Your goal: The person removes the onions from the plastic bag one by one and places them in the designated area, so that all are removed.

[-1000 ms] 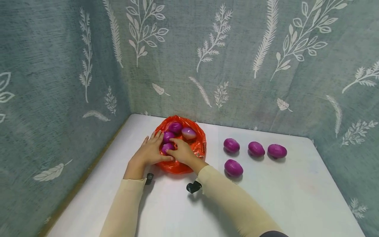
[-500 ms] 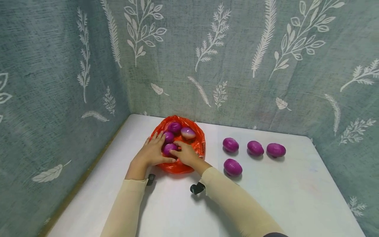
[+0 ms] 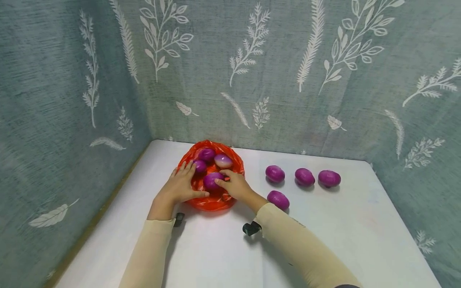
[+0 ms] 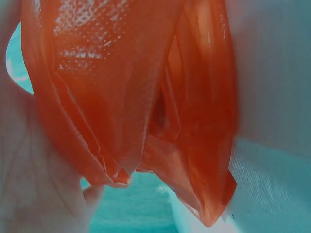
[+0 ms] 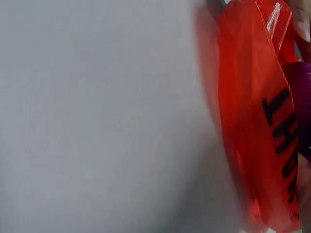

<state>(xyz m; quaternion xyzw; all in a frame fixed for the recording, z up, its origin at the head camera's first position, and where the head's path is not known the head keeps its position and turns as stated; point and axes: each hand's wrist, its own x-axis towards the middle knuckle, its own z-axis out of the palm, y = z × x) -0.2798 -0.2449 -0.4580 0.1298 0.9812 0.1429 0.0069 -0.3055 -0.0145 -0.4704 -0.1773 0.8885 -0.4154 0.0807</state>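
Note:
A red plastic bag point(image 3: 209, 206), its mouth spread open, stands at the back left of the white table with several red onions inside. My right hand point(image 3: 238, 188) pinches one red onion point(image 3: 212, 181) between thumb and fingers over the bag's mouth. In the right wrist view, part of this onion point(image 5: 301, 92) shows beyond the bag wall point(image 5: 257, 111). My left hand point(image 3: 176, 186) rests at the bag's left rim, fingers spread and fairly straight. The left wrist view has the bag point(image 4: 112, 87) covering most of that hand's fingers.
Right of the bag, several loose red onions lie on the table point(image 3: 230, 248), three in a back row with one onion point(image 3: 304, 177) in its middle. Another onion point(image 3: 278, 199) lies nearer, beside my right sleeve point(image 3: 302, 244). Patterned curtains point(image 3: 216, 72) border the back and sides.
My right hand has moved to the right and lifted the onion away from the others in the bag. The left hand stays at the rim. The head view has shifted slightly.

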